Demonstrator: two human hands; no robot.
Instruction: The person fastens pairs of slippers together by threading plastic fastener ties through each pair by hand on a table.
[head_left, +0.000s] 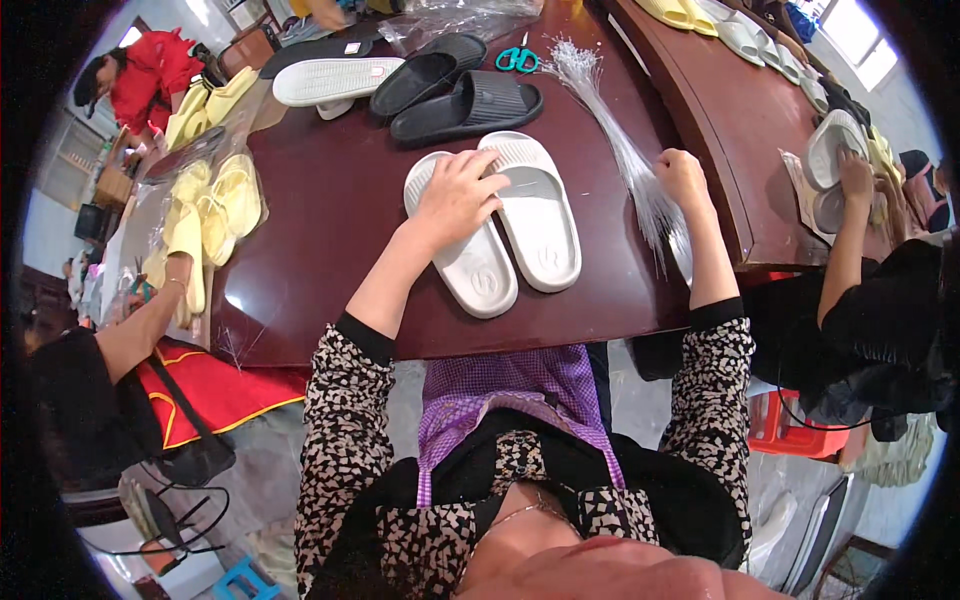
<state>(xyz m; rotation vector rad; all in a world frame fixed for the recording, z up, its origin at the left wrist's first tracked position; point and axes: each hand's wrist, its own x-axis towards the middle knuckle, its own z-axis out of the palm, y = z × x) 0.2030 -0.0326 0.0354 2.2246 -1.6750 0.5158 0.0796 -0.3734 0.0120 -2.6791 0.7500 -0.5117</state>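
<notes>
left hand (462,196) flat, pinning pair of white foam slide sandals (520,225) steady | right hand (683,176) pinching bundle of clear plastic tag strands (625,150), drawing one free

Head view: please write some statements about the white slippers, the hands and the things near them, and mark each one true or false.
1. The left hand rests on the pair of white slippers. True.
2. The right hand holds the scissors. False: it touches the bundle of clear plastic strands; the teal-handled scissors lie untouched farther up the table.
3. The white slippers lie sole up. True: the tread faces the camera.
4. The black slippers are under the left hand. False: they lie beyond the white pair.
5. The table is dark reddish brown. True.
</notes>
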